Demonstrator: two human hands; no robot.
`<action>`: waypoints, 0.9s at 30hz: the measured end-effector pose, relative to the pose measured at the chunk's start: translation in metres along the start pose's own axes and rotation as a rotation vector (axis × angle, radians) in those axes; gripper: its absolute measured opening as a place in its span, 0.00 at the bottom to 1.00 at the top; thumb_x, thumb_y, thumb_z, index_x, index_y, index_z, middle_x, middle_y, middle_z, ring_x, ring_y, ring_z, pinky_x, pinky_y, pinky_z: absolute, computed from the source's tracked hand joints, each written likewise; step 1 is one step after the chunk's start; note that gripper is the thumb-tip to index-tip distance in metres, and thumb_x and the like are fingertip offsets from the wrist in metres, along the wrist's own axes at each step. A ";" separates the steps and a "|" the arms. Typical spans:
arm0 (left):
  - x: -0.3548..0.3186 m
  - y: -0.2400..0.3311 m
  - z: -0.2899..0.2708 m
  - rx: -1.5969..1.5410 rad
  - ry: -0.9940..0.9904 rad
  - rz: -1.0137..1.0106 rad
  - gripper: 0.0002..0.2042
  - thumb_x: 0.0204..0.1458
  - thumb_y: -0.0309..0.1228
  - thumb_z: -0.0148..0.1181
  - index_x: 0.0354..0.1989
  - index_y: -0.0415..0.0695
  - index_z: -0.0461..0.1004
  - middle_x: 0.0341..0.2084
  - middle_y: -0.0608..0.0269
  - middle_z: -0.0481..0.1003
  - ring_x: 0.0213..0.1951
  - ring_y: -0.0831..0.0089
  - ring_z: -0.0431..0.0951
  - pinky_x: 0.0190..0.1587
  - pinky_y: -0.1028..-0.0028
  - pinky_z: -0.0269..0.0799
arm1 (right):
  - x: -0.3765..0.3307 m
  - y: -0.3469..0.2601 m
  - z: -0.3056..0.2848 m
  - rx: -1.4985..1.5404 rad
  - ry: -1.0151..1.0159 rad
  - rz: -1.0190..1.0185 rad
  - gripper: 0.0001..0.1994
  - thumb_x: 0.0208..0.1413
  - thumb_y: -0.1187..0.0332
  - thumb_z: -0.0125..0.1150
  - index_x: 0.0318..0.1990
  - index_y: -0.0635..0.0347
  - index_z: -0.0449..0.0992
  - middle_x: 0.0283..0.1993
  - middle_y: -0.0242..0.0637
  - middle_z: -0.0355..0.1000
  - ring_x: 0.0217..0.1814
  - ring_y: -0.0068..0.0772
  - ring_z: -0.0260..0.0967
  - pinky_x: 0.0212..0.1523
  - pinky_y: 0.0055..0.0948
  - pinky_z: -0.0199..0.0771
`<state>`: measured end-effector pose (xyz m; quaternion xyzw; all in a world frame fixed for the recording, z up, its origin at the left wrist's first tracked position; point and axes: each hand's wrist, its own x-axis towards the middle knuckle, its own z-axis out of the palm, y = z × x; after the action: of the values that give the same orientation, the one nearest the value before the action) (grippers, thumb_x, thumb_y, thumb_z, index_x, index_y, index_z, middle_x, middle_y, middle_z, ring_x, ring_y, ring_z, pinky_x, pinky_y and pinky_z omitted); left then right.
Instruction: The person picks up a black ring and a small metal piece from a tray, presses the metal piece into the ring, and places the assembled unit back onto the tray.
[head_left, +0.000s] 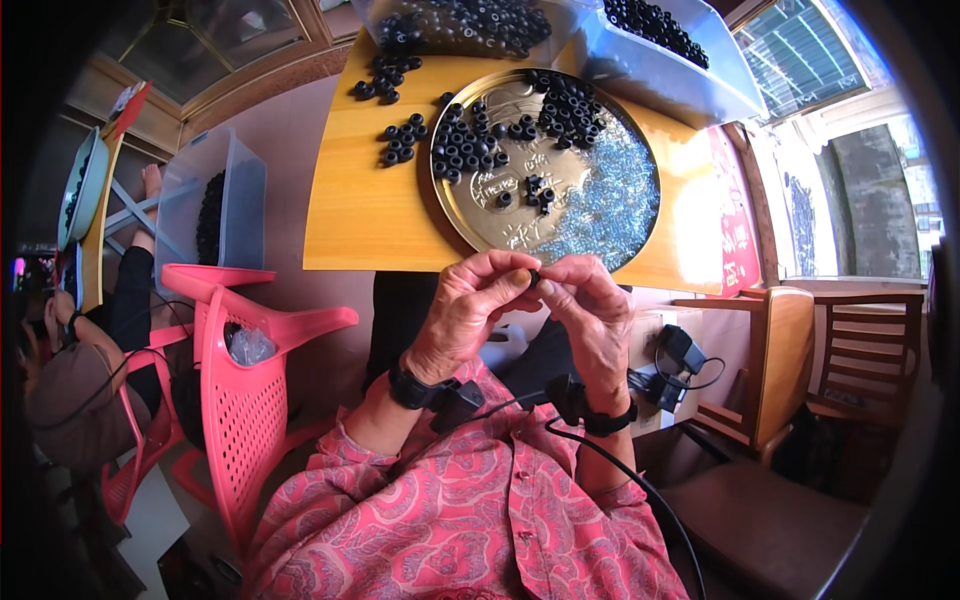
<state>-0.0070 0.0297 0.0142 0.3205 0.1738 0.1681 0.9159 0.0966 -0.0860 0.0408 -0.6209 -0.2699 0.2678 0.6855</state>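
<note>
Pink shirt [470, 500] nearest, 6 o'clock. L hand [470, 300] at 8 & R hand [590, 310] at 4, fingertips closed, pinching sm. blk piece [534, 278] at dial ctr. Gold tray [465, 225], 12, w/ blk rings [570, 105] & bluish beads [615, 180].

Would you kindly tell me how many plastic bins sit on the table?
2: left bin, beyond the round tray; right bin, further right; others may be hidden.

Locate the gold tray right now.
In the head view, the gold tray is at upper centre, on the yellow table, just beyond the left hand and right hand, with a bluish bin near its far-right edge.
</note>
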 end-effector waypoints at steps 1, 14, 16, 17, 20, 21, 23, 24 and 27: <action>-0.001 0.002 -0.001 -0.002 -0.001 0.001 0.09 0.58 0.27 0.57 0.45 0.39 0.75 0.35 0.60 0.78 0.37 0.73 0.80 0.42 0.76 0.77 | 0.000 -0.004 -0.001 0.035 -0.023 0.075 0.05 0.51 0.80 0.65 0.34 0.63 0.77 0.35 0.28 0.70 0.31 0.14 0.64 0.30 0.15 0.64; -0.004 0.011 -0.022 -0.133 -0.096 -0.138 0.11 0.56 0.26 0.57 0.46 0.36 0.74 0.36 0.56 0.77 0.35 0.72 0.79 0.37 0.73 0.77 | 0.017 -0.021 -0.005 0.055 -0.085 0.369 0.06 0.53 0.70 0.66 0.34 0.61 0.77 0.29 0.26 0.74 0.26 0.11 0.65 0.26 0.14 0.64; -0.003 0.011 -0.022 -0.159 -0.090 -0.125 0.11 0.56 0.26 0.57 0.47 0.36 0.73 0.36 0.56 0.77 0.35 0.72 0.78 0.37 0.73 0.77 | 0.021 -0.016 -0.005 0.008 -0.035 0.321 0.06 0.53 0.70 0.66 0.35 0.62 0.77 0.28 0.26 0.74 0.26 0.11 0.64 0.26 0.14 0.64; -0.002 0.012 -0.022 -0.155 -0.092 -0.126 0.11 0.56 0.26 0.57 0.47 0.36 0.73 0.36 0.56 0.77 0.35 0.72 0.78 0.37 0.73 0.77 | 0.024 -0.014 -0.006 -0.129 0.014 0.274 0.06 0.53 0.71 0.65 0.35 0.62 0.77 0.28 0.28 0.74 0.25 0.13 0.65 0.25 0.17 0.64; -0.004 0.013 -0.023 -0.147 -0.071 -0.125 0.12 0.56 0.26 0.57 0.47 0.37 0.73 0.36 0.56 0.77 0.34 0.72 0.78 0.37 0.74 0.77 | 0.034 -0.002 -0.004 -0.508 0.100 0.021 0.05 0.52 0.73 0.64 0.35 0.61 0.77 0.28 0.32 0.73 0.22 0.19 0.66 0.24 0.21 0.65; -0.006 0.013 -0.023 -0.144 -0.044 -0.125 0.11 0.56 0.27 0.57 0.47 0.37 0.74 0.36 0.57 0.77 0.34 0.73 0.78 0.37 0.74 0.77 | 0.038 0.002 -0.002 -0.745 0.136 -0.186 0.05 0.50 0.74 0.64 0.35 0.60 0.77 0.28 0.35 0.72 0.21 0.23 0.67 0.23 0.24 0.66; -0.006 0.014 -0.022 -0.132 -0.043 -0.127 0.11 0.56 0.27 0.58 0.46 0.38 0.74 0.36 0.57 0.77 0.34 0.73 0.78 0.37 0.74 0.77 | 0.045 0.004 -0.001 -0.816 0.153 -0.211 0.04 0.50 0.75 0.62 0.34 0.57 0.76 0.29 0.40 0.70 0.23 0.36 0.70 0.26 0.32 0.68; -0.006 0.014 -0.021 -0.124 -0.035 -0.126 0.11 0.56 0.27 0.58 0.46 0.38 0.74 0.36 0.57 0.77 0.34 0.73 0.78 0.37 0.74 0.77 | 0.048 0.009 -0.001 -0.901 0.177 -0.266 0.03 0.51 0.74 0.61 0.34 0.57 0.76 0.29 0.40 0.70 0.26 0.40 0.70 0.27 0.35 0.69; -0.006 0.014 -0.022 -0.115 -0.038 -0.110 0.10 0.56 0.27 0.58 0.45 0.37 0.74 0.36 0.56 0.77 0.34 0.73 0.78 0.37 0.74 0.77 | 0.055 0.014 0.005 -1.005 0.209 -0.304 0.02 0.53 0.70 0.59 0.34 0.54 0.76 0.33 0.41 0.70 0.31 0.49 0.71 0.30 0.42 0.69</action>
<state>-0.0241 0.0495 0.0078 0.2604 0.1636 0.1212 0.9438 0.1316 -0.0430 0.0289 -0.8499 -0.3821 -0.0601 0.3580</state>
